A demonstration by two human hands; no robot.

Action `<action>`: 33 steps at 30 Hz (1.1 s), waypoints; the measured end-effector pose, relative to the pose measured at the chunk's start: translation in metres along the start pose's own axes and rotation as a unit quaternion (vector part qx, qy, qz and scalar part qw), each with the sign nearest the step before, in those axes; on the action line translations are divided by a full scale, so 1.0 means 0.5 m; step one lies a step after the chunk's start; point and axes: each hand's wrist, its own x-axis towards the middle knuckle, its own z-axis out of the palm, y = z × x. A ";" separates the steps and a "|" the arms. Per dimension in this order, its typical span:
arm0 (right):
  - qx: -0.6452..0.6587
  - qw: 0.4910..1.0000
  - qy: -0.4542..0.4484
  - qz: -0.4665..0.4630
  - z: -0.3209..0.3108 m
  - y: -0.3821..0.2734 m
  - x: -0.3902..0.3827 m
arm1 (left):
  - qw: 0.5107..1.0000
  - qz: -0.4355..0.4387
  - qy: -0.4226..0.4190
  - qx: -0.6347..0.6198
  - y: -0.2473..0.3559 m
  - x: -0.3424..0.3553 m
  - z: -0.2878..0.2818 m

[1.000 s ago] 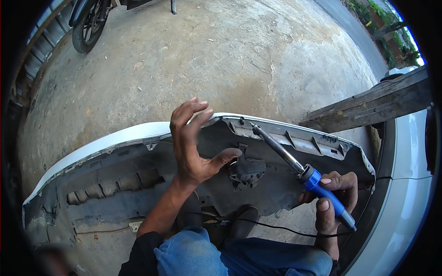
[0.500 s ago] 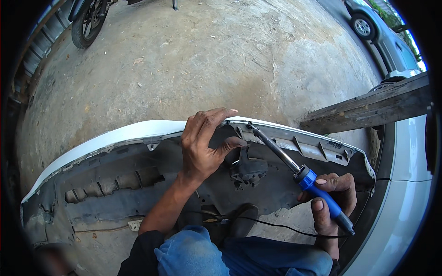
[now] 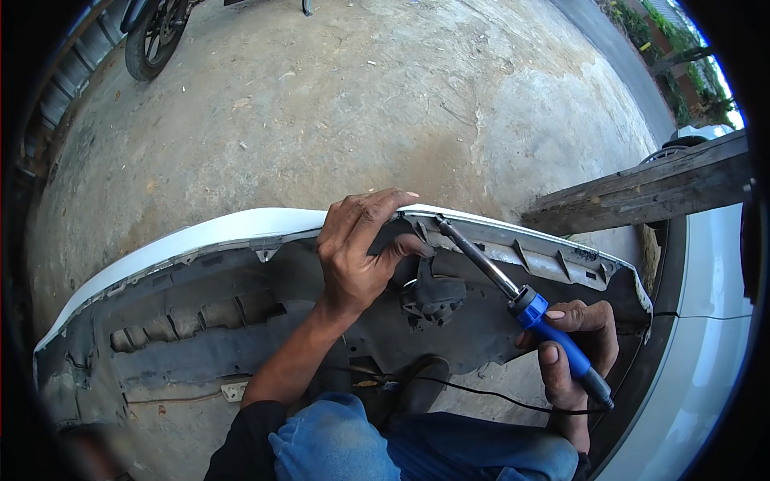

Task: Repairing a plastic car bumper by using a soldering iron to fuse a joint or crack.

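Note:
A white car bumper lies across in front of me, its dark inner side facing me. My left hand is closed on its upper edge near the middle, fingers over the rim and thumb on the inside. Between the fingers and thumb of my right hand is a soldering iron with a blue handle and a long metal shaft. It slants up to the left, its tip at the bumper's upper edge just right of my left hand. A black cord trails from the handle across to the left.
Below my left thumb a round dark lamp-like part sits in the bumper. A wooden beam juts in from the right, above a white car panel. A motorcycle wheel stands on the concrete floor far left.
The iron and my right hand have shifted very slightly left, the tip staying at the bumper's edge. The grey vehicle on the road at the upper right has left the view.

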 end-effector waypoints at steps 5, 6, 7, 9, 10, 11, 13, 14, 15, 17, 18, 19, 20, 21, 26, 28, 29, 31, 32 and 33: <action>-0.008 1.000 -0.008 -0.004 -0.001 -0.002 0.001 | 1.000 -0.003 0.010 -0.009 -0.003 -0.002 0.002; -0.012 1.000 -0.006 -0.006 -0.002 0.000 0.000 | 1.000 -0.009 0.016 -0.016 -0.004 -0.004 0.003; -0.015 1.000 -0.003 -0.007 -0.002 0.001 0.000 | 1.000 -0.009 0.016 -0.016 -0.005 -0.004 0.003; -0.005 1.000 -0.006 -0.028 -0.003 0.005 -0.001 | 1.000 0.010 0.013 -0.009 -0.007 -0.002 0.002; 0.004 0.999 -0.008 -0.048 -0.005 0.004 -0.001 | 1.000 0.010 0.013 -0.011 -0.005 -0.001 0.004; 0.003 0.999 -0.008 -0.048 -0.004 0.001 0.001 | 1.000 0.009 0.015 -0.012 -0.004 0.000 0.007; 0.006 0.999 0.000 -0.050 0.002 -0.005 0.006 | 1.000 0.007 0.017 -0.011 -0.005 0.000 0.006; 0.006 0.999 0.000 -0.050 0.002 -0.004 0.006 | 1.000 0.006 0.016 -0.009 -0.006 -0.002 0.006; 0.000 0.999 -0.008 -0.041 0.001 -0.002 0.005 | 1.000 0.006 0.016 -0.007 -0.007 -0.003 0.006; -0.005 0.999 -0.017 -0.032 0.002 0.002 0.004 | 1.000 0.009 0.018 -0.005 -0.007 -0.004 0.005; -0.001 1.000 -0.014 -0.024 0.003 0.002 0.004 | 1.000 0.011 0.020 -0.007 -0.007 -0.004 0.006; 0.003 1.000 -0.010 -0.016 0.004 0.002 0.004 | 1.000 0.011 0.020 -0.008 -0.007 -0.004 0.006; 0.003 1.000 -0.011 -0.016 0.004 0.003 0.004 | 1.000 0.011 0.020 -0.009 -0.007 -0.003 0.006; 0.003 1.000 -0.009 -0.017 0.005 0.004 0.004 | 1.000 0.011 0.021 -0.010 -0.008 -0.003 0.005; 0.004 1.000 -0.012 -0.016 0.005 0.010 0.005 | 1.000 0.007 0.022 -0.001 -0.008 -0.006 0.003; -0.011 1.000 -0.012 -0.020 0.001 0.004 0.005 | 1.000 0.008 0.025 -0.006 -0.006 -0.002 0.008; -0.014 1.000 -0.011 -0.021 0.000 0.001 0.005 | 1.000 0.010 0.027 -0.009 -0.006 -0.001 0.010; -0.008 1.000 -0.008 -0.019 0.000 0.002 0.004 | 0.999 0.013 0.028 -0.009 -0.007 -0.001 0.012; -0.009 1.000 -0.007 -0.019 -0.001 0.002 0.003 | 0.999 0.013 0.028 -0.010 -0.007 -0.002 0.013; -0.009 1.000 -0.010 -0.018 0.002 0.004 0.004 | 1.000 0.013 0.027 -0.006 -0.009 -0.004 0.010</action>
